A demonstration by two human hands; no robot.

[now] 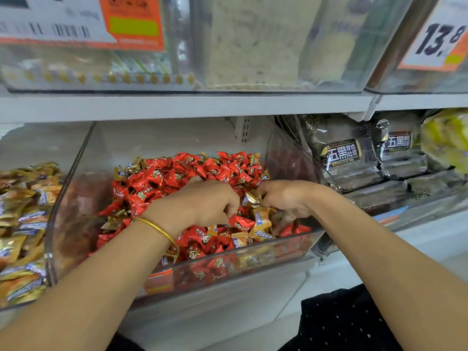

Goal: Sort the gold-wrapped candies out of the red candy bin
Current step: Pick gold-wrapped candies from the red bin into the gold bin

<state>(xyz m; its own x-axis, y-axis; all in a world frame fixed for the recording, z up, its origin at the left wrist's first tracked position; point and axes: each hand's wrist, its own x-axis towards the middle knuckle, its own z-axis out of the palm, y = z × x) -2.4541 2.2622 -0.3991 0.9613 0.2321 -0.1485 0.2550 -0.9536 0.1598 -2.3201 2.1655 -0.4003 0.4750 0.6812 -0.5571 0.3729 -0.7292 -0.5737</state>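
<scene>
A clear plastic bin (76, 173) on the lower shelf holds a heap of red-wrapped candies (177, 173) with gold-wrapped candies (262, 220) mixed in near the front right. Both hands are down inside the bin. My left hand (207, 201), with a gold bangle on its wrist, has its fingers curled into the heap, and its fingertips pinch a red candy (240, 221). Beside it, my right hand (286, 198) has curled fingers and holds gold-wrapped candies (250, 198) between the two hands. What lies under the palms is hidden.
The neighbouring bin (22, 219) on the left is full of gold-wrapped candies. Dark packaged goods (354, 158) fill the bin on the right. A white shelf (177, 105) with clear bins and price labels (440, 39) hangs close above.
</scene>
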